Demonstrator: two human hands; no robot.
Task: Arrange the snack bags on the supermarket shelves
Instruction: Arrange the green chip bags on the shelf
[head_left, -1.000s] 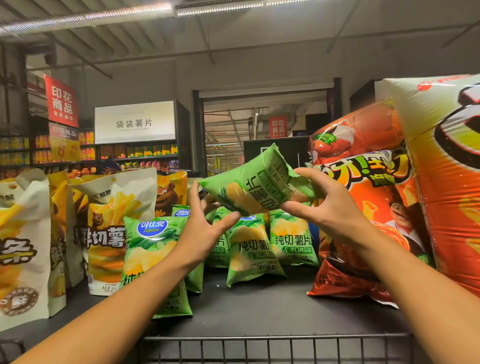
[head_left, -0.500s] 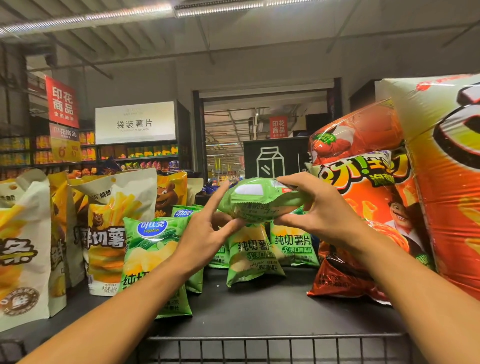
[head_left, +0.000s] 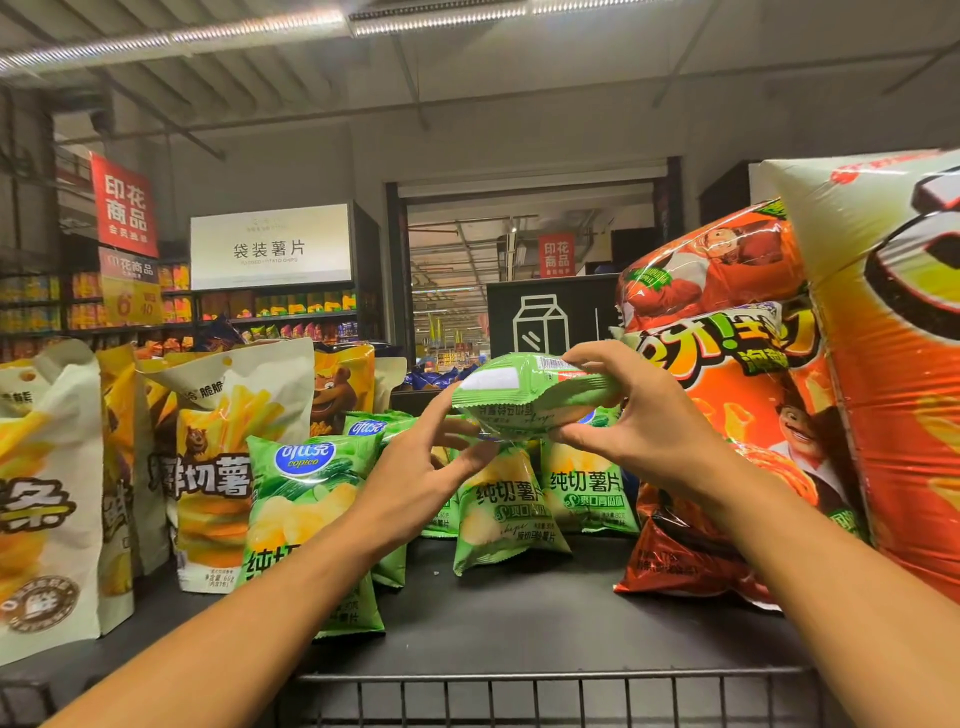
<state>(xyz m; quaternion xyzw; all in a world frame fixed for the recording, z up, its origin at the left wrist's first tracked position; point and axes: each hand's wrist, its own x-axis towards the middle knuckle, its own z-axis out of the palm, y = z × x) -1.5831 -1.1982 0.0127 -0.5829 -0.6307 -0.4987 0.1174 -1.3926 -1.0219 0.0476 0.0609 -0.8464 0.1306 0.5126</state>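
right hand (head_left: 644, 431) grips a small green chip bag (head_left: 524, 395) at its right end, thumb under, fingers curled over the top. bag lies roughly flat in the air, back side up, white label patch and barcode showing. left hand (head_left: 421, 478) meets the same bag from 8 o'clock: index finger reaches up along its left edge, thumb touches the lower seam, other fingers loosely curled below. bag is held above the dark shelf (head_left: 519, 613), off its surface, over the row of green bags.

directly under the held bag, two green bags stand upright: one in the middle (head_left: 504, 514), one just beside it at 3 o'clock (head_left: 587, 493). at 8 o'clock of the left hand a larger-looking green bag with a blue oval logo (head_left: 306, 499) stands nearer the camera, partly hidden by the left forearm. another green bag (head_left: 369, 428) peeks out behind it.

at 9 o'clock, white and yellow fry bags (head_left: 228, 441) stand in a cluster. at 3 o'clock, big orange bags (head_left: 727, 364) lean together, one very close to the lens (head_left: 893, 364).

wire rail (head_left: 519, 680) runs along the shelf's near edge. far back: white aisle sign (head_left: 270, 247), red hanging signs (head_left: 123, 205).
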